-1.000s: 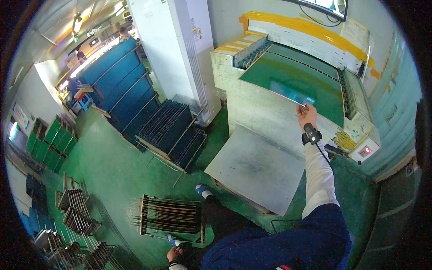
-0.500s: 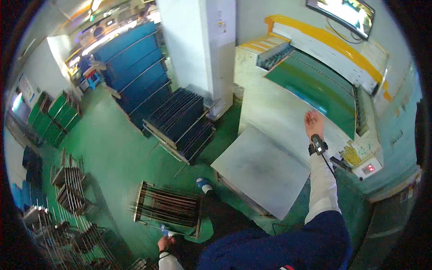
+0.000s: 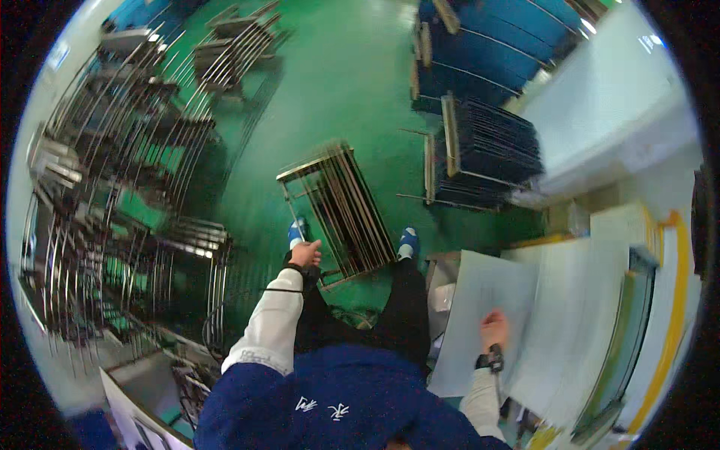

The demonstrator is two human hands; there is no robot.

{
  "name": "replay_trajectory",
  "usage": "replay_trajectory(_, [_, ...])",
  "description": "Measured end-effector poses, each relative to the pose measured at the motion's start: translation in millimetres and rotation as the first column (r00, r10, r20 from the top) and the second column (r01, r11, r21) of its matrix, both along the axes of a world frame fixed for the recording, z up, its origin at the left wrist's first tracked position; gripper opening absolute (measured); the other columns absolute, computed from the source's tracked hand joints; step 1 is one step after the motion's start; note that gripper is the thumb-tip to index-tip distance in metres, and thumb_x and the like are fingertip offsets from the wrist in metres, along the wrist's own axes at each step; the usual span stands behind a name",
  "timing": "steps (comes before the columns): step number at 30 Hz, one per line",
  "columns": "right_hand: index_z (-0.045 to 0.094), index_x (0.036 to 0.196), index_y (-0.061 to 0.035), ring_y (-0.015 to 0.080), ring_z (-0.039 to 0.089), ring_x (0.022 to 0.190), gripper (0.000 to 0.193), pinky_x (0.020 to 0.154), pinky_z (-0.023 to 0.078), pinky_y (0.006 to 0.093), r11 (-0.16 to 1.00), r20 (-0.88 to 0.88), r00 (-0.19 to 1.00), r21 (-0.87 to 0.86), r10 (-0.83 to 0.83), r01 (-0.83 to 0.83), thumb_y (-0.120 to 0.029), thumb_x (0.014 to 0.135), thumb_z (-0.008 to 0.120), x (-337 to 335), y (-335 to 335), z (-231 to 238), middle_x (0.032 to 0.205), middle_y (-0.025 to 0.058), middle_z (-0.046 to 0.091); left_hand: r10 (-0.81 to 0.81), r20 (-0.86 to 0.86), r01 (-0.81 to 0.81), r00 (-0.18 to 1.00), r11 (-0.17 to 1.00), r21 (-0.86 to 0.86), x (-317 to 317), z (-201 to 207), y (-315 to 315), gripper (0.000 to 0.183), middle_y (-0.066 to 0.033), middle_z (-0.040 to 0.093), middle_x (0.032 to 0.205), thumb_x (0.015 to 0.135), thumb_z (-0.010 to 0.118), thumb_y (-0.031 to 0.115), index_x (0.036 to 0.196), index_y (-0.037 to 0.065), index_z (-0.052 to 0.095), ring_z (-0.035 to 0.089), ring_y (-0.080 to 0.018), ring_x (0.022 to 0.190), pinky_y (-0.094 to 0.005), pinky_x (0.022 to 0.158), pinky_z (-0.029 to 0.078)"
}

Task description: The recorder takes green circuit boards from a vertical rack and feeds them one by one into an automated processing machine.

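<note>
On the green floor in front of me stands a metal rack (image 3: 352,210) with a row of dark upright slats. My left hand (image 3: 305,255) hangs just above its near left side, fingers loosely bent and apart, with nothing visible in them. It looks clear of the rack's frame, though the gap is hard to judge. Over a smooth grey-white tabletop (image 3: 472,300) on my right hovers my right hand (image 3: 495,328), blurred by motion. Its fingers look loosely bent and no object shows in it. A dark band with a small device circles the right wrist.
Several metal racks (image 3: 135,127) crowd the left side. Ahead to the right, a rack of dark panels (image 3: 495,146) stands before stacked blue panels (image 3: 487,52). A white machine (image 3: 562,330) with a green panel (image 3: 611,352) runs along the right. My blue-and-white shoes (image 3: 409,238) flank the slatted rack.
My view has swung left and down, bringing the slatted rack to the middle. My right hand has left the machine's edge and green panel. My left hand has come forward beside the rack.
</note>
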State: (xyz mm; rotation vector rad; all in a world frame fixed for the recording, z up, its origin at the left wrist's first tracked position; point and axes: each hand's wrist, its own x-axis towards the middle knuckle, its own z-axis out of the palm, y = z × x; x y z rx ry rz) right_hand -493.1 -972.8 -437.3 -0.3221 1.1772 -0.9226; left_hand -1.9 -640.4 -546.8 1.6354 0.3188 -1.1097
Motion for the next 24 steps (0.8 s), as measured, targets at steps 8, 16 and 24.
replay_trajectory(8, [0.056, 0.091, -0.0001, 0.0169, 0.057, 0.075, 0.017, 0.062, 0.047, 0.0284, 0.706, 0.098, 0.75, 0.276, 0.654, -0.652, -0.013, 0.081, 0.051, 143, 88, -15, 0.082, 0.0082, 0.059, -0.007, 0.063, 0.003, 0.998, 0.998, 0.061, 24, -38, -6, 0.052, -0.0102, 0.058, 0.069, 0.075, 0.061, 0.043, 0.095, -0.005, 0.052, 0.055, -0.0171, 0.051, -0.0302, 0.042, 0.046])
replay_trajectory(16, [0.057, 0.095, -0.0012, 0.0126, 0.053, 0.047, 0.023, 0.042, 0.043, 0.0229, 0.431, -0.488, 0.241, 0.324, 0.839, -0.843, -0.02, 0.082, 0.052, 177, 93, -30, 0.072, 0.0094, 0.061, 0.006, 0.165, -0.032, 0.986, 0.987, 0.158, 54, -39, -29, 0.049, -0.0083, 0.054, 0.056, 0.075, 0.06, 0.044, 0.076, -0.004, 0.056, 0.053, -0.0165, 0.045, -0.0303, 0.041, 0.044])
replay_trajectory(24, [0.058, 0.088, -0.001, 0.0117, 0.051, 0.043, 0.02, 0.038, 0.038, 0.0233, 0.408, -0.557, 0.148, 0.377, 0.817, -0.831, -0.02, 0.082, 0.053, 202, 100, -22, 0.065, 0.0084, 0.059, 0.027, 0.171, -0.067, 0.985, 0.97, 0.234, 75, -80, -34, 0.051, -0.0098, 0.054, 0.052, 0.073, 0.06, 0.046, 0.076, -0.004, 0.055, 0.053, -0.0178, 0.042, -0.0312, 0.04, 0.042])
